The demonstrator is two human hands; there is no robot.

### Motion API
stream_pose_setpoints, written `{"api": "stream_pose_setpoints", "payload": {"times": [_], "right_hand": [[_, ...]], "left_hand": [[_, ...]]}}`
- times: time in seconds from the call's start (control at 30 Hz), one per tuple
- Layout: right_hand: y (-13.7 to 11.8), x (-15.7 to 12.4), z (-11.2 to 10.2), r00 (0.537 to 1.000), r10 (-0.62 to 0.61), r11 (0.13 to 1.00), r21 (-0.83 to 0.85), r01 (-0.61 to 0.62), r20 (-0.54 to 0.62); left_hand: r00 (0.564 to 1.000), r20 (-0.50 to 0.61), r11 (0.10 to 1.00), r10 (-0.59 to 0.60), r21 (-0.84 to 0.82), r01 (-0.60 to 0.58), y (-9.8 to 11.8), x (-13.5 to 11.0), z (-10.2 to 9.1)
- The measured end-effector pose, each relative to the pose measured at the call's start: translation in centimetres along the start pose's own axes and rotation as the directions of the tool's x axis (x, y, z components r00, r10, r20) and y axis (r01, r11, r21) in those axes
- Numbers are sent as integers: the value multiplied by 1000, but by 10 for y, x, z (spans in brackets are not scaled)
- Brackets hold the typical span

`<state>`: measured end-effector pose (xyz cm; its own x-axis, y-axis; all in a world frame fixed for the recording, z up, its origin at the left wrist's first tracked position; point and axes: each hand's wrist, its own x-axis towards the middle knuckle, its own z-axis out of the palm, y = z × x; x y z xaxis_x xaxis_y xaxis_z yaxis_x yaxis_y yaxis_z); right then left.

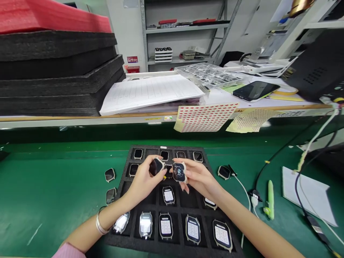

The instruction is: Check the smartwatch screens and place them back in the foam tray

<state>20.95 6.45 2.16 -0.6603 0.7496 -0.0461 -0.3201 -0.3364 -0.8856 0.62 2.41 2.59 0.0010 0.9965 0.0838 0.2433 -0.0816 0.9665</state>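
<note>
My left hand (142,182) pinches a strapless smartwatch (156,167) with a dark screen between thumb and fingers. Beside it, my right hand (201,176) grips a second smartwatch (178,172), its screen lit with small graphics. Both are held above a black foam tray (157,246) divided into compartments. Several more watch bodies lie in the tray. In the front row, a watch (166,226) shows a white list on its screen. Another lit watch (168,195) lies just below my hands. My forearms and hands hide parts of the tray.
Two dark-screened watches, one of them this watch (109,175), lie left of the tray. To the right are another watch (224,172), a white cable (245,191), a green tool (270,200) and white paper (309,197). A shelf edge (150,120) crosses behind, bearing stacked black foam (53,79).
</note>
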Motion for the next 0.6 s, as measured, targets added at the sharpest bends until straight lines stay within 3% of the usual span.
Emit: {"api": "stream_pose_setpoints", "payload": {"times": [0.1,0.33,0.6], "right_hand": [[2,-2,-2,1000,-13,1000,-9,13,0],[9,-8,-2,999,-7,999,-40,5,-48],[11,-17,-2,995,29,984,-175,-46,-98]], "left_hand": [[1000,29,997,1,77,-3,0,-6,1],[986,159,998,56,13,-59,-3,-12,11],[973,137,979,185,65,-195,0,-12,12]]}}
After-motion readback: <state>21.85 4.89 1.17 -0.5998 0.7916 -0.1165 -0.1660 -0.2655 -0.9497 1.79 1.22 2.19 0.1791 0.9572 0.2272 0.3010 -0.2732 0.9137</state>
